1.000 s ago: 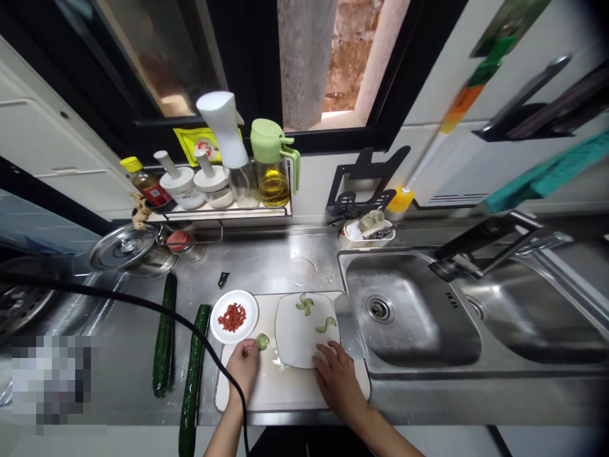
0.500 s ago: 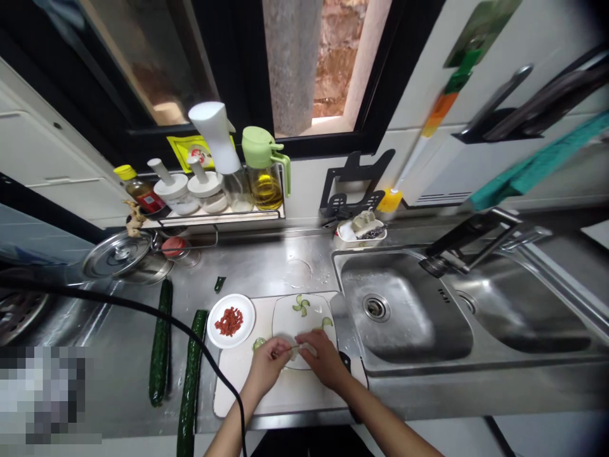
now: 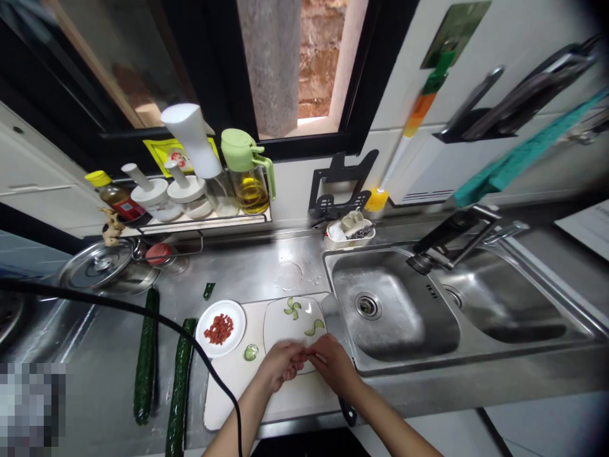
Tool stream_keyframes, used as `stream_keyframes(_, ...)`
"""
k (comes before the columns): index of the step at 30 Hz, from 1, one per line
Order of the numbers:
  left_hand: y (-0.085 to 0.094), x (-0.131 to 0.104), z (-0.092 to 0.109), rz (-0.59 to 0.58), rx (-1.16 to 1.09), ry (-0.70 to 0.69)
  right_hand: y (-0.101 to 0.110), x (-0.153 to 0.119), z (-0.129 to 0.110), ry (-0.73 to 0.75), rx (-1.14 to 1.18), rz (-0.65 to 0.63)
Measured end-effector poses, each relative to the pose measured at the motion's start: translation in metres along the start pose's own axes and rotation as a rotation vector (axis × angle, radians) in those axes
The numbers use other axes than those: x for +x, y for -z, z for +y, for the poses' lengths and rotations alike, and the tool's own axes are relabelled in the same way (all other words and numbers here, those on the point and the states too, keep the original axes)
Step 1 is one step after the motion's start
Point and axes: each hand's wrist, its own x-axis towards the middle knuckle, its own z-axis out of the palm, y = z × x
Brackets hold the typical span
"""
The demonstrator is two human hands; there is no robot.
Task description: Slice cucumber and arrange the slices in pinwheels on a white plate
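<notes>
Over the front part of a white square plate (image 3: 276, 317), my left hand (image 3: 284, 364) and my right hand (image 3: 332, 363) meet at the fingertips. Both hands are closed, and whatever they pinch is too small or hidden to name. Green slices form a small pinwheel (image 3: 292, 308) at the back of the plate, and a curved green shape (image 3: 314, 327) lies at its right. Several more green slices (image 3: 250, 352) rest on the white cutting board (image 3: 228, 387). A round white plate (image 3: 240, 317) at the left holds chopped red pieces (image 3: 219, 329).
Two cucumbers (image 3: 145, 362) (image 3: 179, 387) lie left of the board. A black cable (image 3: 209, 368) crosses the view there. A knife handle (image 3: 347, 411) pokes out at the board's right. Beyond are the double sink (image 3: 394, 304) and a condiment shelf (image 3: 214, 222).
The view has shifted a little. The curved green shape on the plate's right now looks longer, an S of two slices. My hands have closed together, and more of the knife handle shows.
</notes>
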Motion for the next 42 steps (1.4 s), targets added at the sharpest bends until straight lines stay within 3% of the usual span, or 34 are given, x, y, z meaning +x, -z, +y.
stream_keyframes(6,-0.008,0.015,0.000,0.101,0.017,-0.109,-0.002,-0.007,0.013,-0.121,-0.014,0.025)
stream_keyframes(11,-0.017,0.030,0.008,0.204,0.343,-0.329,-0.003,-0.002,0.020,-0.327,0.032,0.113)
stream_keyframes(16,-0.026,0.039,0.026,0.242,0.472,-0.464,0.001,0.008,0.024,-0.351,-0.082,0.108)
stream_keyframes(19,-0.031,0.041,0.034,0.277,0.668,-0.601,0.002,0.014,0.026,-0.372,-0.135,0.089)
stream_keyframes(24,-0.034,0.044,0.034,0.306,0.950,-0.792,0.004,0.022,0.022,-0.436,-0.239,0.061)
stream_keyframes(36,-0.028,0.052,0.029,0.314,1.138,-0.807,0.007,0.031,0.012,-0.465,-0.375,-0.078)
stream_keyframes(42,-0.026,0.057,0.020,0.327,1.171,-0.909,0.006,0.031,0.006,-0.453,-0.448,-0.086)
